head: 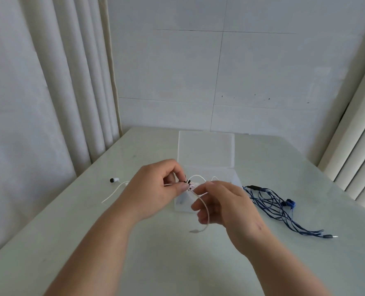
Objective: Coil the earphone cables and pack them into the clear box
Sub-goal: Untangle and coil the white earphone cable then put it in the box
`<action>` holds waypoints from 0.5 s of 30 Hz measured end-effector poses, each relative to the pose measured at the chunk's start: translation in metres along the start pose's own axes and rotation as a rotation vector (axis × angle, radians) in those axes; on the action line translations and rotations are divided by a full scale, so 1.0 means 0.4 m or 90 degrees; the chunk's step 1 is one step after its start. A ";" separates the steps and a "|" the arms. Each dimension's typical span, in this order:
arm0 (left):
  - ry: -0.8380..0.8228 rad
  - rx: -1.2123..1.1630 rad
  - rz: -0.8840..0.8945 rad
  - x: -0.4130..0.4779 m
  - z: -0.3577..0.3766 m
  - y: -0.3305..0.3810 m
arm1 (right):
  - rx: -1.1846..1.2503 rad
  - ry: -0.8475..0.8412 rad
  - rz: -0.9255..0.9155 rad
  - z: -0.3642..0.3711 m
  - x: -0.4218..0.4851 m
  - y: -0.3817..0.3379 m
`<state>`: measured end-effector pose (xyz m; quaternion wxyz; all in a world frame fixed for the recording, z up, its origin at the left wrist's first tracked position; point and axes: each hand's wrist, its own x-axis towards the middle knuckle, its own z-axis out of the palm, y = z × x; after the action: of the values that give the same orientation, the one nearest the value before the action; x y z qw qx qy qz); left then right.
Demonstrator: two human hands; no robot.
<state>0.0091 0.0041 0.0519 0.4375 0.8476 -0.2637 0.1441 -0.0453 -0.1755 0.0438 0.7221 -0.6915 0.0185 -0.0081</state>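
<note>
**A:** From the head camera, where is the white earphone cable (206, 210)?

**B:** The left hand (156, 189) pinches it, thumb against forefinger. It loops through the right hand's (222, 207) curled fingers (free end dangling at 6 o'clock).

**A:** And the clear box (206, 149)?

**B:** Open on the table (87, 242), at 12 o'clock from the hands. The blue earphone cable (273, 202) lies loose at 3 o'clock, and a white earbud (114, 180) at 9.

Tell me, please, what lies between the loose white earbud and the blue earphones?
The left hand and right hand holding the white cable, and the clear box, in the head view.
</note>
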 end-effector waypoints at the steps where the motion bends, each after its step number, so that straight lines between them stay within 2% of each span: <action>1: -0.013 -0.015 0.012 -0.003 0.000 0.001 | -0.039 -0.014 0.002 -0.004 0.000 0.002; 4: -0.068 -0.074 0.040 -0.009 -0.007 0.000 | -0.236 -0.026 -0.033 -0.033 0.004 0.000; 6: -0.071 -0.062 0.027 -0.009 -0.020 -0.011 | -0.247 0.044 -0.077 -0.058 0.016 -0.007; 12: -0.021 -0.035 -0.076 -0.002 -0.069 -0.051 | 0.147 0.392 -0.192 -0.131 0.034 -0.034; 15: -0.015 -0.067 -0.082 -0.003 -0.071 -0.045 | 0.223 0.477 -0.223 -0.137 0.033 -0.026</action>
<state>0.0181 0.0363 0.0555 0.4868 0.8402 -0.2208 0.0911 -0.0342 -0.2310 0.0516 0.7594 -0.5011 0.1594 -0.3831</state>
